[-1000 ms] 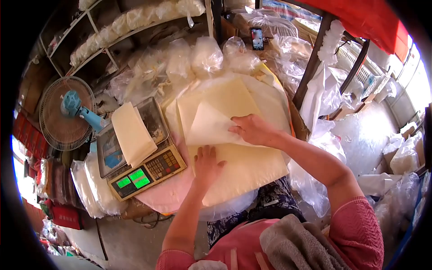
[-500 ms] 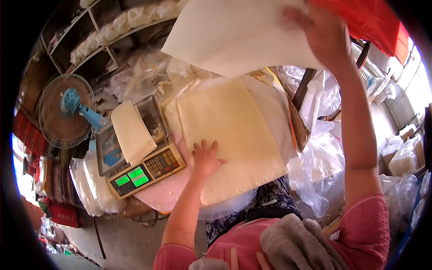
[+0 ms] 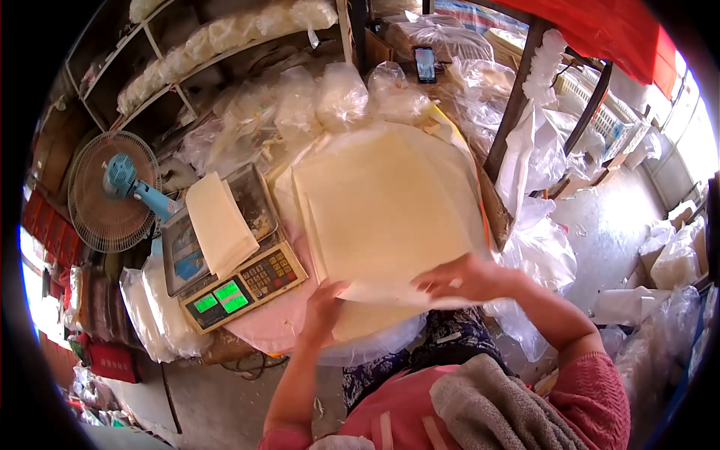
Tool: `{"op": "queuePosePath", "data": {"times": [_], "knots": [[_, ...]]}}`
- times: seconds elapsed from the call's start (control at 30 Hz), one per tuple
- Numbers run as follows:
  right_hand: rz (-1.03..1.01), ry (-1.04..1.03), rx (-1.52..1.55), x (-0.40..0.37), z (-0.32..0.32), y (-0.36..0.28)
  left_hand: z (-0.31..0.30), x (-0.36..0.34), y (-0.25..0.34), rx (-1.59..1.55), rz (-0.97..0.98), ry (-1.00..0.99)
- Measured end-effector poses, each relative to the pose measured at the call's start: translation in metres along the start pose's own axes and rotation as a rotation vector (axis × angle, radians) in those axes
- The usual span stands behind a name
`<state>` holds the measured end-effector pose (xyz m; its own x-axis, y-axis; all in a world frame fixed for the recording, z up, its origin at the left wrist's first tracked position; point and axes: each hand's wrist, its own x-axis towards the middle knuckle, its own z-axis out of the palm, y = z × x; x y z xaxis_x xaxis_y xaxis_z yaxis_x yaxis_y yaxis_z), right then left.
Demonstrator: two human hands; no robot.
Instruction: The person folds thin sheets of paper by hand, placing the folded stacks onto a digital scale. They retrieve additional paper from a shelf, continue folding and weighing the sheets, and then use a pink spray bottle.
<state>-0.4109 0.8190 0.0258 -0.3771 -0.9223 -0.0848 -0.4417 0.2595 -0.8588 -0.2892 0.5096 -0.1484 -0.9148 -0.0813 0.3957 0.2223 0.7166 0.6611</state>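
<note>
right hand (image 3: 463, 279) lies over the near edge of a broad cream sheet (image 3: 394, 214), its fingers bent, while the left hand (image 3: 324, 304) is curled at the near left corner; blur hides the fingertips, so i cannot tell whether either is clamped on it. thin, smooth and roughly square, the sheet looks pale and matte, whiter along its near edge. it lies on similar yellowish layers, their margins showing at the left and below, on the pink-covered counter (image 3: 259, 324), beside a scale (image 3: 247, 289) bearing folded cream sheets (image 3: 217, 225).
</note>
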Motion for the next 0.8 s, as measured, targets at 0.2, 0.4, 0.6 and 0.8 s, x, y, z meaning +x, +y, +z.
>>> {"op": "queuePosePath", "data": {"times": [0.2,0.4,0.6,0.8], "knots": [[-0.063,0.210,-0.197,-0.044,-0.053,0.107,-0.024,-0.004,0.030,-0.491,-0.365,-0.040],[0.494,0.384,-0.062,-0.016,-0.029,0.121,-0.008,0.011,0.011,-0.349,-0.645,0.201],[0.362,0.825,0.055,0.046,-0.012,0.188,0.008,0.052,0.027,0.362,-0.306,0.351],[0.503,0.842,-0.150,0.056,-0.011,0.170,0.033,0.049,0.036,0.616,-0.011,-0.100]]}}
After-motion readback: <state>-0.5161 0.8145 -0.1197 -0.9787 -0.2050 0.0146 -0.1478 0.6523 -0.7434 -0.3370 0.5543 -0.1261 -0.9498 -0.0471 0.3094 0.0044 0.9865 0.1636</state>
